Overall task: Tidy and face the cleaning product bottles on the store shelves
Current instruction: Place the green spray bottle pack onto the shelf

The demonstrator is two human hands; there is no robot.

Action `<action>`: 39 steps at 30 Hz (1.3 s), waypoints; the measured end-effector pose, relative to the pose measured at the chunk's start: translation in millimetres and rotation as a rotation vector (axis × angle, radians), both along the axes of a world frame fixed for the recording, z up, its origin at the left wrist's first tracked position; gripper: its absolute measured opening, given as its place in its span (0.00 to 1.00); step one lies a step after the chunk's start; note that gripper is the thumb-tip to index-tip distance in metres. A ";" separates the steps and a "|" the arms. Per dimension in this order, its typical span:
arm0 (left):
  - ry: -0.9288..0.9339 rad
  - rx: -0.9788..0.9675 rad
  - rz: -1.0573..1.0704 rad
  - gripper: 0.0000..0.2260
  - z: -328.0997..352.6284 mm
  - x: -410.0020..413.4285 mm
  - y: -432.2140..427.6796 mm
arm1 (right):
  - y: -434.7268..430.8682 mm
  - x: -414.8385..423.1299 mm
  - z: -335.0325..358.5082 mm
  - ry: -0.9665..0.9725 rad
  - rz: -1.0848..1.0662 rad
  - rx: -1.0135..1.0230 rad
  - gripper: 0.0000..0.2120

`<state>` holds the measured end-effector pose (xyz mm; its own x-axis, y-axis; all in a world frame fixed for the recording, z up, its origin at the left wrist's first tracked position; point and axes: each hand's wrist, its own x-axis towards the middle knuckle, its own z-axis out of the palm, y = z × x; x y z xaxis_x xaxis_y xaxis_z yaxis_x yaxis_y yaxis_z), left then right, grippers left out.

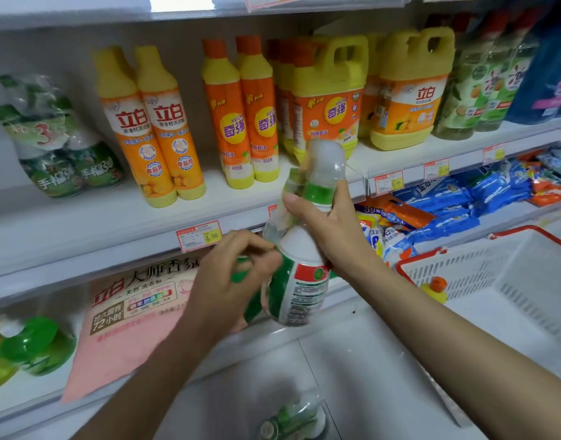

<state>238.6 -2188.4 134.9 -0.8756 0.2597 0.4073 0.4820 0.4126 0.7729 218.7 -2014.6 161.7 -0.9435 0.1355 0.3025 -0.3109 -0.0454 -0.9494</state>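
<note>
I hold a wrapped pack of green and white bottles (299, 281) in front of the shelves, its clear caps up. My right hand (323, 227) grips the pack around the bottle necks. My left hand (237, 274) has its fingers curled on the lower left side of the pack. On the upper shelf (82, 223) stand two orange and yellow bottles (152, 128), two orange-capped bottles (241, 112) and yellow handled jugs (406, 87). A similar green wrapped pack (60, 138) leans at the shelf's far left.
A white basket with a red rim (511, 274) sits at the right, an orange-capped yellow bottle (436, 289) inside. A pink detergent bag (129, 312) and green bottles (28, 347) lie on the lower shelf. Another green bottle pack (295, 417) lies on the floor below.
</note>
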 end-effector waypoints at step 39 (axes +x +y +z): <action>-0.426 -0.425 -0.030 0.32 -238.3 -11.0 -70.9 | 18.1 -13.0 -230.4 -0.360 0.611 0.598 0.15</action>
<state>227.6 -2259.3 -103.4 -0.9286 0.3501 -0.1228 0.1822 0.7186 0.6712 205.7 -1996.5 -68.7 -0.8503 -0.5005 -0.1630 -0.0765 0.4239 -0.9025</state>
